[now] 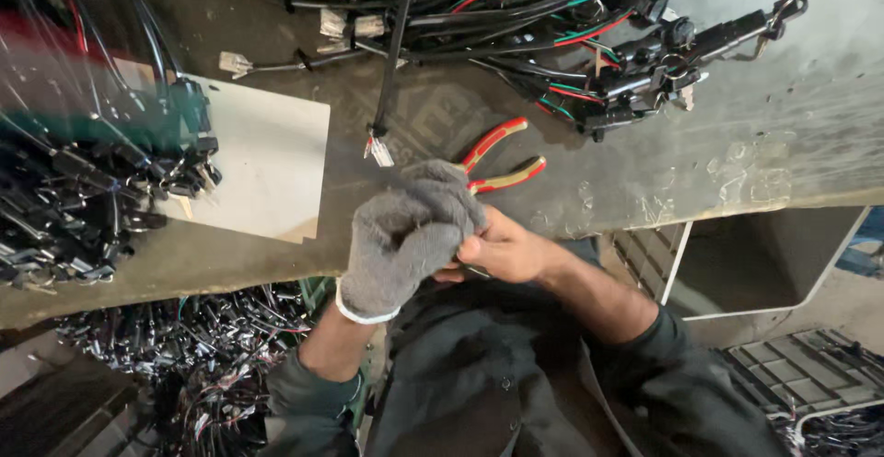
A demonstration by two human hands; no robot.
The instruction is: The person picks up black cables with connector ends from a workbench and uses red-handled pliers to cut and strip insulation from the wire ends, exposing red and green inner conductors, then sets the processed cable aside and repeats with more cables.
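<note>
Fingers of the left hand [405,241], covered by a grey knit glove [396,254], curl loosely upward, and the bare right hand [502,250] pinches the glove fabric at the fingertips, its fingers [471,253] closed narrow on the cloth. Nothing else appears to be held by either hand, though whatever may lie between the palms is hidden. The two hands meet just in front of the person's chest, at the near edge of the workbench [645,172], probably so the glove can be tugged along the fingers without anything on the bench getting in the way.

Just beyond the fingertips lie pliers [497,158] with red and yellow handles, spread open and flat on the bench, close enough to be picked up quickly. A little further out, a black cable with a white connector [379,151] hangs down toward the gloved fingers from a tangled wire harness bundle [552,24] of black, red and green leads at the far side of the bench. To the left of the gloved hand a pale flat board [267,158] lies on the bench, partly under a heap of black connectors and wires [83,181]. Below the bench, left of the wrists, more loose wiring fills a bin [193,356]. To the right of the bare hand stands a white-edged crate [764,264].
</note>
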